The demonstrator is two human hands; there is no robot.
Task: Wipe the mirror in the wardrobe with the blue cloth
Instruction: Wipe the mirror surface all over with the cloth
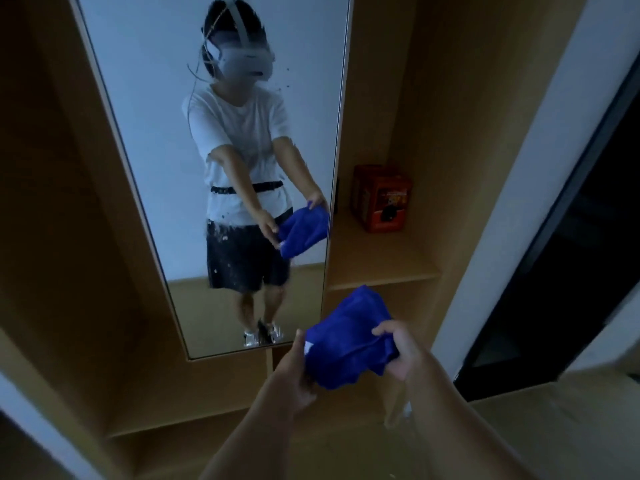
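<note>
A tall mirror (145,98) stands inside the wooden wardrobe, with dark specks and smears on its glass around the middle. The blue cloth (349,334), bunched up, hangs in the air in front of the wardrobe, below and right of the mirror's lower corner. My left hand (294,372) grips its lower left part from beneath. My right hand (401,351) pinches its right edge between thumb and fingers. The cloth is apart from the glass. The mirror shows a person holding the cloth with both hands.
A red box (381,199) sits on a wooden shelf (381,268) right of the mirror. A white wall and a dark doorway (571,254) lie further right. Wooden wardrobe panels (69,237) flank the mirror on the left.
</note>
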